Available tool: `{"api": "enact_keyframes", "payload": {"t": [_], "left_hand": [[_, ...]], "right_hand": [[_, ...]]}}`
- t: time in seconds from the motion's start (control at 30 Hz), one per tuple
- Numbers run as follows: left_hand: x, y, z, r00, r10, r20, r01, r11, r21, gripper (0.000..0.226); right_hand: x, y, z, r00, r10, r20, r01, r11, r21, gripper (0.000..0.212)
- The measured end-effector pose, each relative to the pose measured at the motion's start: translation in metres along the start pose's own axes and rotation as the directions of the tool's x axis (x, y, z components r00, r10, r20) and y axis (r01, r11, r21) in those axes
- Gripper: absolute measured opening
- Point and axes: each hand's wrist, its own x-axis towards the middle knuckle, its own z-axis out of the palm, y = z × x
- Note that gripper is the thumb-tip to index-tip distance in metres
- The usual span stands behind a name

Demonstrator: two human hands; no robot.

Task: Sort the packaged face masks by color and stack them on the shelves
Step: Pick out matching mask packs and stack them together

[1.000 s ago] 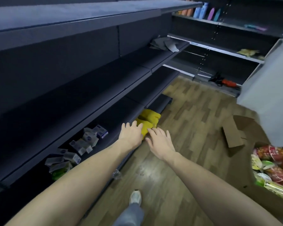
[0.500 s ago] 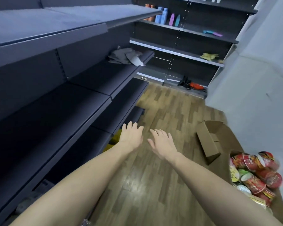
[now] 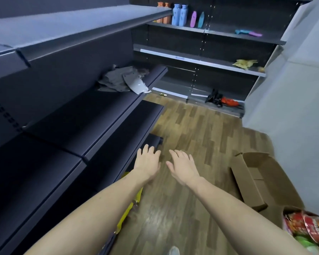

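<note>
Dark shelves point(image 3: 103, 115) fill the left of my frame, mostly bare. At lower right, an open cardboard box point(image 3: 252, 179) shows nothing inside; a second box point(image 3: 291, 210) holds red-lidded cups point(image 3: 309, 227). Yellow packets point(image 3: 126, 216), likely the masks, lie half hidden under my left arm. My left hand point(image 3: 147, 162) and right hand point(image 3: 182, 166) reach forward, each grip slack and empty. Reaching blind, I could scatter the packets.

Both forearms are bare to the near frame edge; no sleeves, watch or bracelets are visible. The left hand point(image 3: 147, 162) and right hand point(image 3: 182, 167) carry no gloves or rings. One light-coloured shoe toe point(image 3: 174, 251) shows at the near edge, its details blurred.
</note>
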Motion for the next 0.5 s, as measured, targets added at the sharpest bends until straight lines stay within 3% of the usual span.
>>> {"api": "enact_keyframes", "payload": {"t": [0.23, 0.5], "left_hand": [[0.120, -0.012, -0.023, 0.989, -0.135, -0.054, 0.132, 0.989, -0.059, 0.051], [0.267, -0.071, -0.036, 0.939, -0.299, -0.170, 0.293, 0.954, -0.058, 0.072]], "right_hand": [[0.139, 0.036, -0.027, 0.992, -0.126, 0.006, 0.127, 0.992, -0.019, 0.058], [0.302, 0.038, -0.043, 0.961, -0.274, -0.028, 0.274, 0.962, -0.021, 0.061]]}}
